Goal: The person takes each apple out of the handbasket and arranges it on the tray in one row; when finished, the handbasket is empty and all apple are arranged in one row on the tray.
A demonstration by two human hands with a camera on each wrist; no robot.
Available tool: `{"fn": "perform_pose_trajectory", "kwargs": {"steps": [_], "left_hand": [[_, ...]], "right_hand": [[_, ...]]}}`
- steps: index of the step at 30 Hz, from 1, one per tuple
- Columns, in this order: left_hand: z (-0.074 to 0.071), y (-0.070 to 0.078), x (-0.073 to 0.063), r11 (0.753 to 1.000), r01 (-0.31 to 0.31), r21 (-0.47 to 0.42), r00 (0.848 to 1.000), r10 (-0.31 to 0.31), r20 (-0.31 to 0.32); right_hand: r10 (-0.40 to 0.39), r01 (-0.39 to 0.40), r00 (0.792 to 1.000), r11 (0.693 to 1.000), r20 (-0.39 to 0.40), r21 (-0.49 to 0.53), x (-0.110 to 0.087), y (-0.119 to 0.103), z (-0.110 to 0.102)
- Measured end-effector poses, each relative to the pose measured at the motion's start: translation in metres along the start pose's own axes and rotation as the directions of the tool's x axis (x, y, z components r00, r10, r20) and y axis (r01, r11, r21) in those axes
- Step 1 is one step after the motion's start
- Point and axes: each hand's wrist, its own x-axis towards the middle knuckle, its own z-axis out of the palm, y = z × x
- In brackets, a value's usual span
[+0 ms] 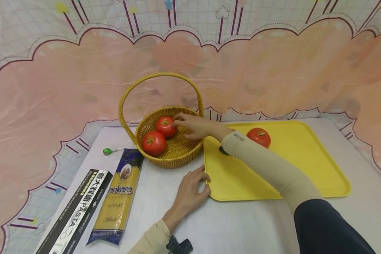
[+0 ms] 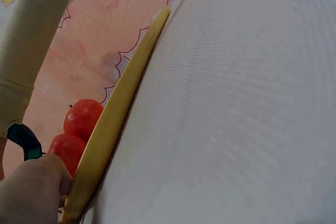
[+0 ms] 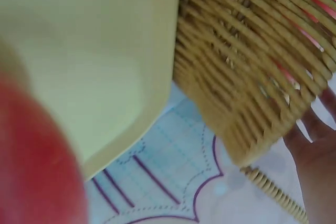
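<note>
My right hand [image 1: 195,125] reaches over the rim of a yellow wicker basket [image 1: 174,164], its fingers loosely extended. The fingertips are at the right side of a red tomato [image 1: 166,127] inside; a second tomato [image 1: 154,143] lies in front of that one. My left hand [image 1: 190,188] holds the left edge of a yellow tray [image 1: 241,176], with bent fingers and thumb at the rim. One tomato [image 1: 259,137] on the tray shows beyond my right forearm, which mostly hides another. Both tray tomatoes, a farther one [image 2: 84,119] and a nearer one [image 2: 67,150], appear in the left wrist view.
Left of the basket lie a yellow-and-blue pasta packet [image 1: 117,197] and a black-and-white pasta box [image 1: 77,211]. A small green-tipped stick [image 1: 108,151] is behind them. The basket's tall handle [image 1: 162,74] arches above the tomatoes. A patterned cloth [image 1: 82,77] hangs behind the white table.
</note>
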Motion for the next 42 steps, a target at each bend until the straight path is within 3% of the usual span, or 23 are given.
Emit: {"fn": "perform_pose_trajectory", "kwargs": {"steps": [4, 12, 22, 28, 36, 42], "left_hand": [[-0.001, 0.0, -0.002, 1.0, 0.012, 0.011, 1.0, -0.012, -0.007], [0.002, 0.001, -0.001, 1.0, -0.004, -0.004, 1.0, 0.004, -0.006], [0.001, 0.001, -0.003, 1.0, -0.006, -0.009, 1.0, 0.005, -0.022], [0.001, 0.003, -0.002, 1.0, -0.012, -0.011, 1.0, 0.012, -0.024], [0.0, 0.003, -0.004, 1.0, -0.009, -0.009, 1.0, 0.009, -0.022], [0.0, 0.003, -0.003, 1.0, -0.009, -0.013, 1.0, 0.009, -0.023]], "right_hand": [[-0.018, 0.018, 1.0, 1.0, 0.018, -0.004, 0.015, -0.001, 0.004], [0.051, -0.048, 0.995, 0.998, 0.092, -0.036, 0.034, -0.002, 0.007], [0.117, -0.102, 0.97, 0.992, 0.212, -0.078, 0.051, -0.004, 0.009], [0.123, -0.114, 0.968, 0.992, 0.221, -0.052, 0.054, 0.002, 0.006], [0.072, -0.079, 0.982, 0.996, 0.174, 0.031, 0.056, 0.0, 0.008], [0.086, -0.095, 0.976, 0.995, 0.199, 0.034, 0.056, 0.0, 0.007]]}}
